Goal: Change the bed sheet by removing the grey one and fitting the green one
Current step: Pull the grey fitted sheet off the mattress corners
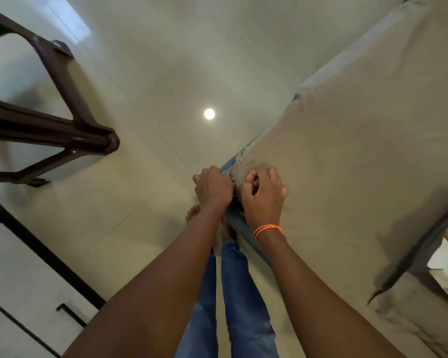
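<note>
The grey sheet [360,164] covers the bed on the right side of the head view. Its edge is bunched along the near side of the mattress, where a strip of blue mattress [239,224] shows. My left hand [212,188] grips the bunched sheet edge from the floor side. My right hand [264,196], with an orange thread band on the wrist, has its fingers curled round the same gathered fabric from on top of the bed. The two hands are almost touching. No green sheet is in view.
A dark brown plastic chair [49,135] stands on the pale tiled floor [145,202] at the left. My bare feet and blue jeans [233,293] are close against the bed's side. A dark line of a door track or frame [42,254] runs at lower left.
</note>
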A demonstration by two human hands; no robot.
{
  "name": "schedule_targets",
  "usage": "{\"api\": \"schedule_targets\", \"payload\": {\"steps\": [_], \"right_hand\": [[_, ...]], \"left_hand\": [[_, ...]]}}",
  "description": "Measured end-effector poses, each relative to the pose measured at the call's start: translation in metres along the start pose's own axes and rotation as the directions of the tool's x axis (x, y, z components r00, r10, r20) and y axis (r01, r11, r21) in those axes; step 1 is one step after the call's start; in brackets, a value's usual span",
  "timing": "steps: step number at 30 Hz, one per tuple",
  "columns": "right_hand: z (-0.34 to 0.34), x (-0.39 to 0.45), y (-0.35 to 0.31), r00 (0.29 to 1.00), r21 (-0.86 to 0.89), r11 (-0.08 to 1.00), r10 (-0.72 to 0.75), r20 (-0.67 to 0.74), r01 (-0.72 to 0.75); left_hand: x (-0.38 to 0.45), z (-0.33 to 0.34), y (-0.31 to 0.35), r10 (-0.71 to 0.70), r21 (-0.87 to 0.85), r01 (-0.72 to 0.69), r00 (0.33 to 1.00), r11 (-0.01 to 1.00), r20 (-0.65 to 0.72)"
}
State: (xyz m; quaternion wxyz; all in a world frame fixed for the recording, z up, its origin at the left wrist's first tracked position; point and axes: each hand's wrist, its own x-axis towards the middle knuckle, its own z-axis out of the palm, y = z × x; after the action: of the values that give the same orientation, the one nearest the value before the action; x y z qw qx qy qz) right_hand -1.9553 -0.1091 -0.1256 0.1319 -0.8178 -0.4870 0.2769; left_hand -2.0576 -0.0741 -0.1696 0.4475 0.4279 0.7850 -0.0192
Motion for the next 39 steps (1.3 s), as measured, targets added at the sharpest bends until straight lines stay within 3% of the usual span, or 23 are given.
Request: {"api": "schedule_targets", "payload": {"steps": [5,11,20,22,25,29,31,33,36,39], "right_hand": [[0.0,0.001,0.008,1.0,0.132,0.991,0.018,0.012,-0.02],[-0.001,0.007,0.013,0.998,0.201,0.978,0.049,0.041,-0.056],[-0.007,0.008,0.012,0.997,0.301,0.951,0.066,0.039,-0.075],[-0.007,0.002,0.011,0.998,0.286,0.957,0.055,0.011,-0.056],[-0.008,-0.023,0.012,0.993,0.155,0.981,-0.116,0.0,0.115],[-0.016,-0.066,0.013,0.953,0.13,0.954,-0.285,0.101,0.272],[-0.021,-0.084,0.014,0.947,0.087,0.952,-0.301,0.112,0.293],[-0.033,-0.095,0.014,0.962,0.056,0.963,-0.267,0.051,0.264],[-0.062,-0.095,0.002,0.968,0.122,0.98,-0.13,-0.213,0.158],[-0.113,-0.08,-0.008,0.906,0.403,0.912,0.1,-0.411,0.082]], "left_hand": [[0.009,0.007,0.007,-0.002,0.113,0.003,1.0,0.994,-0.008],[0.004,0.013,0.005,0.103,0.043,-0.102,0.994,0.994,-0.029],[0.0,0.004,-0.012,0.0,-0.382,0.014,0.999,0.924,0.037],[-0.009,-0.007,-0.014,-0.02,-0.541,0.044,0.999,0.84,0.051],[-0.037,-0.021,-0.023,-0.006,-0.837,0.135,0.988,0.53,0.156],[-0.083,-0.037,-0.021,0.166,-0.961,0.2,0.958,0.193,0.233],[-0.101,-0.05,-0.004,0.229,-0.967,0.222,0.942,0.127,0.246],[-0.119,-0.061,0.025,0.315,-0.969,0.177,0.922,0.172,0.224],[-0.15,-0.073,0.076,0.396,-0.96,0.129,0.891,0.248,0.222],[-0.189,-0.078,0.123,0.506,-0.96,0.116,0.83,0.254,0.234]]}}
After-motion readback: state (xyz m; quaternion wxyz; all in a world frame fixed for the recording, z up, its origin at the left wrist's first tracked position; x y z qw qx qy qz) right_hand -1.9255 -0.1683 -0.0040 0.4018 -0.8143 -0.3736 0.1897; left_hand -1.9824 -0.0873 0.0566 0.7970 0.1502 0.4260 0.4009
